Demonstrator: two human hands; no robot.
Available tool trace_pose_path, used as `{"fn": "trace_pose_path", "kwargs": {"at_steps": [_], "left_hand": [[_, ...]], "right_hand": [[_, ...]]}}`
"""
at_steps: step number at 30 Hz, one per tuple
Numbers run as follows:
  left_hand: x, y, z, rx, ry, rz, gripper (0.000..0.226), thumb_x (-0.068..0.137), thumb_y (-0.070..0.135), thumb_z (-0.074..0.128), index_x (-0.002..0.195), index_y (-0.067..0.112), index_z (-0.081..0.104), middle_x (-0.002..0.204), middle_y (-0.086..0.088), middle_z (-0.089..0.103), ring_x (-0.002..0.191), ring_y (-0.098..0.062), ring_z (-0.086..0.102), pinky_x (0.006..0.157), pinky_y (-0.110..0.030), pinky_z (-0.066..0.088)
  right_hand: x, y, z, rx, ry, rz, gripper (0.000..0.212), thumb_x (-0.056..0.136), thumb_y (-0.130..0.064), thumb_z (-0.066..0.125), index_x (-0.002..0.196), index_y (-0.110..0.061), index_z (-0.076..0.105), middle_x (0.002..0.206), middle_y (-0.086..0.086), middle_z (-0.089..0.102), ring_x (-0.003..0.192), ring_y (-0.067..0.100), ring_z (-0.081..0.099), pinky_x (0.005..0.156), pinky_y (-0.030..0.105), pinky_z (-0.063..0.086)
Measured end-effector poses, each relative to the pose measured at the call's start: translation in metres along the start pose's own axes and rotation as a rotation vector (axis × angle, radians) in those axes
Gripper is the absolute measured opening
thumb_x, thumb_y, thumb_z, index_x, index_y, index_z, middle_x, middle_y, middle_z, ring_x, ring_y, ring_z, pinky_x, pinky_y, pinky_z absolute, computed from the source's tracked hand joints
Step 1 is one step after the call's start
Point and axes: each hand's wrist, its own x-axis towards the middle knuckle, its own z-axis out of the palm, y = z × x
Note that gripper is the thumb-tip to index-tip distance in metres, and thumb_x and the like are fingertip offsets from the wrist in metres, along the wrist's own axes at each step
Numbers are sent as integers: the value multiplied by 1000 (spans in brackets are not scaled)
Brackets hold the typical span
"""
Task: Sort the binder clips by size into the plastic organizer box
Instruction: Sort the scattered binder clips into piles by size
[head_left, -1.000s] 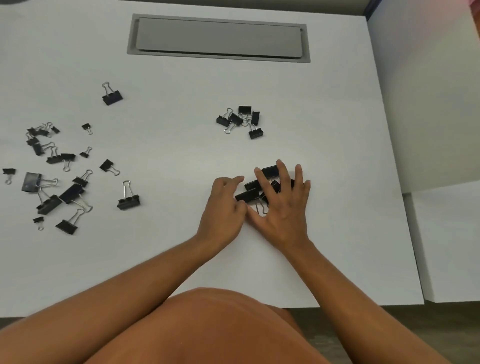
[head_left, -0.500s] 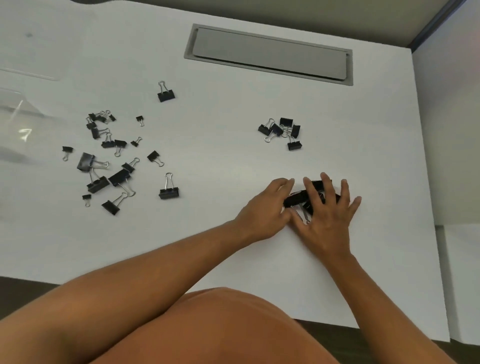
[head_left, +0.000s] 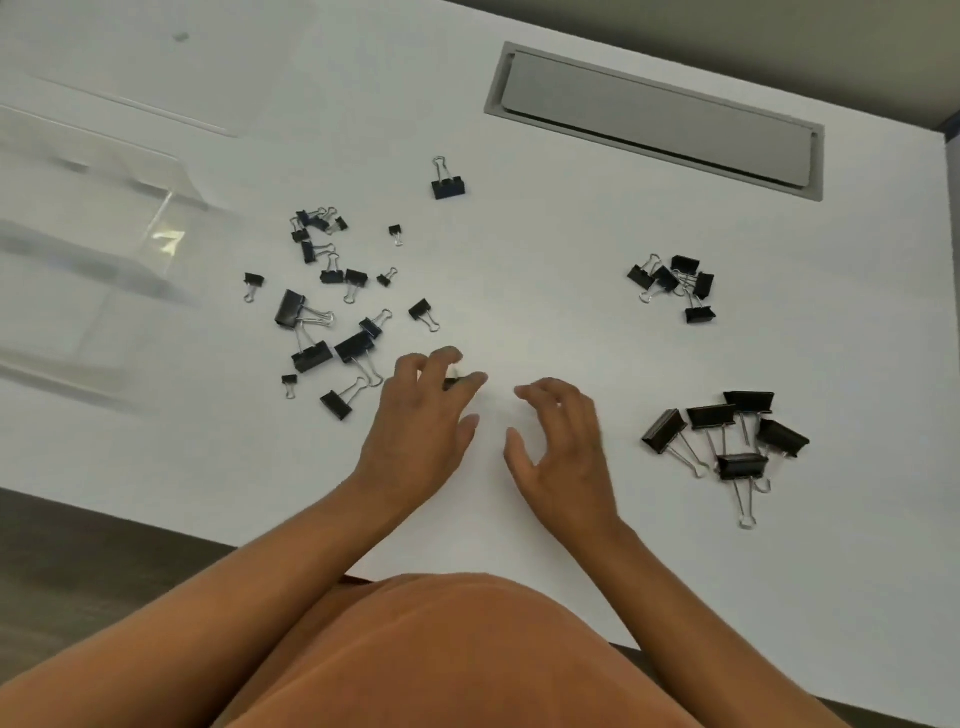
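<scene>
A person's left hand (head_left: 421, 415) pinched a binder clip (head_left: 453, 383) on the white table (head_left: 545, 322), beside the unsorted scatter (head_left: 332, 306), while the right hand (head_left: 561, 441) hovered with fingers loosely curled, holding nothing. Large clips (head_left: 727, 436) and medium clips (head_left: 675, 286) lay grouped rightward; the clear organizer box (head_left: 88, 249) sat blurred far left.

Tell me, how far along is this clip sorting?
Partly done. Two piles are already grouped on the table: five large clips near the right hand and a medium pile farther back. The left hand is closing on a clip by its fingertips; the right hand holds nothing. A mixed scatter is unsorted, and no clip visibly sits in the clear organizer box.
</scene>
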Motion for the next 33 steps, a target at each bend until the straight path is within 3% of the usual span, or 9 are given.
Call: {"fn": "trace_pose_path", "kwargs": {"at_steps": [2, 7, 11, 16, 19, 22, 26, 29, 33], "left_hand": [[5, -18, 2, -33, -35, 27, 40, 91, 22, 77, 130, 17, 68, 144, -10, 53, 107, -31, 56, 81, -39, 57], [28, -40, 4, -102, -98, 159, 19, 93, 8, 65, 108, 15, 73, 112, -6, 62, 86, -25, 57, 59, -30, 45], [32, -57, -4, -269, -80, 197, 21, 97, 14, 62, 112, 16, 77, 114, -6, 65, 90, -26, 61, 68, -40, 56], [15, -67, -28, -678, -112, 29, 13, 98, 14, 70, 106, 17, 80, 111, 7, 69, 96, -7, 67, 83, -26, 56], [9, -79, -50, -845, -73, -84, 7, 97, 20, 74, 103, 21, 77, 103, 12, 71, 94, -10, 71, 78, -30, 60], [3, -108, -73, -914, -90, -311, 28, 90, 41, 79, 116, 31, 74, 106, 18, 72, 96, -10, 71, 78, -33, 61], [-3, -132, -91, -1205, -429, -366, 67, 85, 47, 81, 146, 38, 56, 132, 11, 70, 119, -13, 69, 94, -36, 59], [-6, -131, -95, -1291, -309, -433, 46, 92, 18, 80, 135, 23, 67, 112, -4, 79, 99, -25, 77, 85, -43, 63], [-11, -139, -98, -1230, -42, -651, 27, 93, 12, 77, 119, 18, 71, 98, -7, 79, 83, -24, 79, 79, -45, 66]], "right_hand": [[14, -22, 22, 54, -102, 43, 53, 93, -19, 69, 143, -19, 54, 142, -1, 51, 131, 16, 46, 111, 24, 39], [44, -52, 47, 133, -168, 136, 55, 89, 1, 60, 139, -21, 56, 131, -8, 58, 120, 11, 50, 102, 10, 36], [49, -51, 44, 103, -199, 123, 56, 86, -1, 64, 137, -23, 56, 124, -13, 57, 113, 9, 52, 96, 18, 43], [46, -64, 49, -6, -84, 60, 44, 87, 0, 74, 126, -19, 66, 114, -12, 65, 107, 14, 53, 88, 22, 47], [48, -79, 49, 9, 28, 119, 39, 87, -6, 82, 122, -18, 68, 110, -10, 67, 104, 10, 58, 88, 11, 44], [57, -109, 43, 152, 58, 262, 23, 89, -22, 84, 107, -22, 70, 101, -13, 71, 96, 5, 63, 83, 10, 45], [77, -153, 45, 455, -11, 372, 16, 85, -20, 87, 95, -22, 75, 91, -14, 76, 87, 14, 72, 81, 24, 57], [95, -165, 60, 461, -62, 325, 6, 90, -20, 81, 93, -20, 76, 93, -10, 75, 88, 14, 71, 78, 29, 56], [106, -156, 87, 209, -49, 181, 14, 106, -27, 62, 108, -18, 73, 106, -9, 69, 97, 9, 64, 83, 28, 51]]}}
